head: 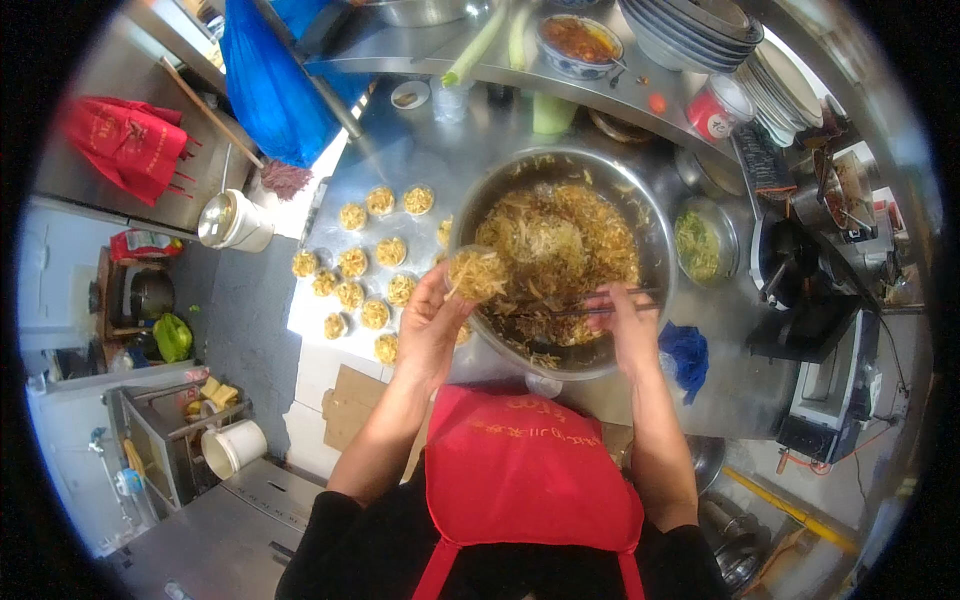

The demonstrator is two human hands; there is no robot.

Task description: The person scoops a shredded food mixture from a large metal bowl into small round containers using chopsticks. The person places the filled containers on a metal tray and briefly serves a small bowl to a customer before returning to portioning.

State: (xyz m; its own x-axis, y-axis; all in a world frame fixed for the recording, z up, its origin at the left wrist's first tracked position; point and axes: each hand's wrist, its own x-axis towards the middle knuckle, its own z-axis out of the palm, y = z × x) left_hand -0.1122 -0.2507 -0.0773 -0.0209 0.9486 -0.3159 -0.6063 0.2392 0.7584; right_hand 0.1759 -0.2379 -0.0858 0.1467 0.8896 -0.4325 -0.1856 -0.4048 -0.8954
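A small cup (474, 276) heaped with shredded food is held in my left hand (430, 315), above the left rim of a large steel bowl (664, 225). Dressed shreds in brown liquid (559, 240) lie in the bowl. Dark chopsticks (559, 311) are gripped in my right hand (628, 322), their tips low among the shreds. Several filled cups (391, 252) stand on the steel table (420, 157) to the left of the bowl, some partly hidden behind it and my left hand.
A steel bowl of green shreds (699, 244) stands right of the large bowl, with a blue cloth or bag (684, 356) nearer me. The steel shelf (480, 75) beyond bears leek stalks (478, 46), a patterned bowl of red sauce (579, 45) and stacked bowls (686, 37).
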